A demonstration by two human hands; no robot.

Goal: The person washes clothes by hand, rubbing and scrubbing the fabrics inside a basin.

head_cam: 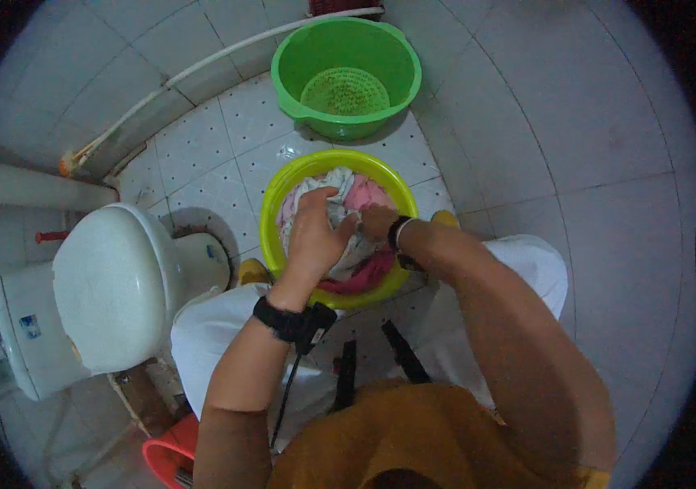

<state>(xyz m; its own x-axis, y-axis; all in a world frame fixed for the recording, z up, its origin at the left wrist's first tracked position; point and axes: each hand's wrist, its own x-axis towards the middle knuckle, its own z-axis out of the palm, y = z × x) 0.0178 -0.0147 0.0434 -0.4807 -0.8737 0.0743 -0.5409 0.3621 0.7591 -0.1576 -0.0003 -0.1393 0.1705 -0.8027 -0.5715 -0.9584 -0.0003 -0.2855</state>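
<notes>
Between my feet a yellow-green plastic basin [270, 211] holds wet clothes. Among them are a white cloth [340, 177], a pink cloth [365, 192] and a dark pink cloth [367, 276]. My left hand [317, 229] hovers over or rests on the white cloth, its fingers spread and curved. At the right side of the pile, my right hand [378, 221] has its fingers curled in against the cloth; whether it grips any fabric is not clear. A black strap with a small device is on my left wrist, and bands circle the right one.
Beyond the basin stands a green plastic tub [345, 125] with a textured bottom. A white toilet [116, 287] with its lid down is at the left, and a red plastic bucket [161, 455] at the lower left. Tiled walls [611, 140] and a pipe [219, 54] border the floor.
</notes>
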